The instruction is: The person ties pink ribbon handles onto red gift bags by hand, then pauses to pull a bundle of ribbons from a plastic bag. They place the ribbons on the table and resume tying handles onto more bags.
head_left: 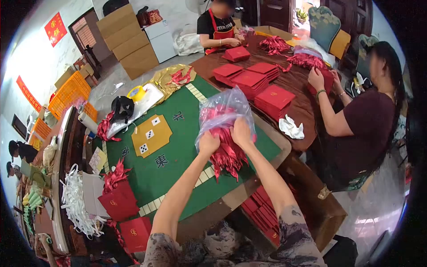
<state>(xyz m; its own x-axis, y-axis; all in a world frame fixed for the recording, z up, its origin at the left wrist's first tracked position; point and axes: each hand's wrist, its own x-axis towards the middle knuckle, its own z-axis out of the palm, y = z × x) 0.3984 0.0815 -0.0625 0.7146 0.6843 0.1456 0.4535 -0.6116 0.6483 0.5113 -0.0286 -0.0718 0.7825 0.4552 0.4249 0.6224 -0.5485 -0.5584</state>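
A clear plastic bag [224, 100] filled with red ribbons [227, 155] lies on the green mat [187, 187], its open end towards me and the ribbon ends spilling out. My left hand [209, 144] is closed on the near left side of the bag's mouth. On the opposite side, my right hand [241, 132] grips the bag's edge. The fingertips of both hands are partly hidden by plastic and ribbon. To the left, a red gift bag [119, 202] with gold lettering has red ribbon bunched at its top.
Stacks of red folded bags [273, 100] cover part of the brown table [204, 66]. Two people sit there, one handling a red bag [321, 80]. More red bags [262, 213] lie in a space below the mat's near edge. Yellow tape [136, 93] and white strips [80, 200] are at left.
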